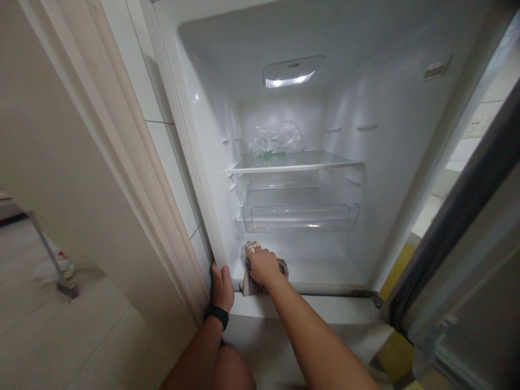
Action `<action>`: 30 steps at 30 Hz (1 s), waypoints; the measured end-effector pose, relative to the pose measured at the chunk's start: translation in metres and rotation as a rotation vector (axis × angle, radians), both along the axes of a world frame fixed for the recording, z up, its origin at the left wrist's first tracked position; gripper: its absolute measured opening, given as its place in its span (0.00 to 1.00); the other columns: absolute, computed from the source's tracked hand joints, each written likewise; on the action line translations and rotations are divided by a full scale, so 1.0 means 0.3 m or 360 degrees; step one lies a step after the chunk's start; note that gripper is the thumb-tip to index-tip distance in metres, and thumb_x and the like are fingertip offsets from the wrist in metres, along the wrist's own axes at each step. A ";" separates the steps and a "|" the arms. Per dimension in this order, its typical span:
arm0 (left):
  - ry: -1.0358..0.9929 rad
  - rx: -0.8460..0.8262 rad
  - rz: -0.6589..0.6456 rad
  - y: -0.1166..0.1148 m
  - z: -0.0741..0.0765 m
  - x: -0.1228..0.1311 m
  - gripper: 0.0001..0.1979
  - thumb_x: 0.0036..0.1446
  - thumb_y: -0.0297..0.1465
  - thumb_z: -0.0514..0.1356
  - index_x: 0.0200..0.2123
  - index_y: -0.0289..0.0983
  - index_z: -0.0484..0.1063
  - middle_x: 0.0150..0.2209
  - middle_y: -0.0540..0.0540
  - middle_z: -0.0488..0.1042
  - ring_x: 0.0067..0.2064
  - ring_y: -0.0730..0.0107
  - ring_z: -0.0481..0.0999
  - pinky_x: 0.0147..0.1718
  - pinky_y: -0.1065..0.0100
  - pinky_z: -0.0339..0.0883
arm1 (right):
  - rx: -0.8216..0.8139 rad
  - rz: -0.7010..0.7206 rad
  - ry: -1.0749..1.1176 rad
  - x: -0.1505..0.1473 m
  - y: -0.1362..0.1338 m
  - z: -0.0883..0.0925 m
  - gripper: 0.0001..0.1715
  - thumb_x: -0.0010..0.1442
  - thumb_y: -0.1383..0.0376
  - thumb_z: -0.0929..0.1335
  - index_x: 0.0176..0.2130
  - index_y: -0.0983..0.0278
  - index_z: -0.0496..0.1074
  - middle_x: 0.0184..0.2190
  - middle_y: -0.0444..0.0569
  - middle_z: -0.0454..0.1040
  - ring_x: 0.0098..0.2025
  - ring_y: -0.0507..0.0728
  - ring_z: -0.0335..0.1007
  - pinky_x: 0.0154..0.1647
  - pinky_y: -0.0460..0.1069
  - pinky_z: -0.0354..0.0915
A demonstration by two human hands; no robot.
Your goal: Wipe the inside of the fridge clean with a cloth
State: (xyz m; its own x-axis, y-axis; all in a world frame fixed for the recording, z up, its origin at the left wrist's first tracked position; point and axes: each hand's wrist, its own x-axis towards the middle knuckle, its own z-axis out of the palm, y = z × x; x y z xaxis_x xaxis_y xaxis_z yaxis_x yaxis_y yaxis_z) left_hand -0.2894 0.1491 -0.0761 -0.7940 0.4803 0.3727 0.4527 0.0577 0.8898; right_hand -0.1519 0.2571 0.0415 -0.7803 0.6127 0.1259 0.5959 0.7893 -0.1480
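I face an open white fridge (203, 179) with its inside light on. My right hand (262, 265) presses a crumpled grey-and-white cloth (252, 283) onto the fridge floor near its front left corner, fingers closed over it. My left hand (221, 288), with a black band on the wrist, grips the lower left edge of the fridge frame, fingers curled round it. Above the cloth sits a clear plastic drawer (298, 214), and over that a glass shelf (292, 162) bearing a crinkled clear plastic bag (276, 140) at the back.
The fridge door (467, 238) stands open at the right with a dark seal along its edge. A pale wooden door frame (109, 141) and tiled wall run along the left. Further left on the floor lies a tool with a metal handle (51, 254).
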 end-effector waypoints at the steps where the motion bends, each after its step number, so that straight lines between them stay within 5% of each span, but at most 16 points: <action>1: -0.0003 -0.0003 -0.0001 0.000 -0.001 -0.001 0.30 0.73 0.48 0.42 0.68 0.35 0.52 0.68 0.30 0.64 0.71 0.54 0.65 0.73 0.51 0.57 | 0.0002 0.0026 0.0000 -0.001 -0.005 0.004 0.31 0.58 0.69 0.65 0.61 0.57 0.68 0.57 0.61 0.76 0.54 0.70 0.76 0.50 0.61 0.70; 9: -0.0016 -0.0004 0.0030 0.003 -0.014 -0.006 0.31 0.73 0.47 0.42 0.69 0.34 0.52 0.71 0.28 0.62 0.74 0.53 0.62 0.75 0.48 0.53 | -0.0006 -0.0004 -0.0018 0.157 -0.017 0.005 0.33 0.53 0.68 0.68 0.58 0.56 0.69 0.55 0.60 0.78 0.51 0.70 0.78 0.45 0.59 0.70; 20: -0.0023 0.0028 0.0001 -0.001 -0.002 0.002 0.33 0.73 0.48 0.42 0.71 0.35 0.51 0.73 0.30 0.60 0.75 0.56 0.60 0.76 0.50 0.50 | -0.0098 -0.0545 0.0002 0.433 0.126 -0.024 0.35 0.55 0.67 0.67 0.61 0.54 0.66 0.61 0.58 0.76 0.53 0.69 0.79 0.46 0.58 0.68; 30: 0.0012 0.0049 -0.0021 -0.004 0.000 0.003 0.33 0.73 0.47 0.42 0.72 0.33 0.50 0.73 0.29 0.59 0.75 0.55 0.59 0.76 0.50 0.49 | -0.0144 -0.0658 0.0046 0.476 0.148 -0.054 0.38 0.56 0.62 0.67 0.65 0.54 0.63 0.63 0.57 0.74 0.54 0.69 0.79 0.46 0.58 0.68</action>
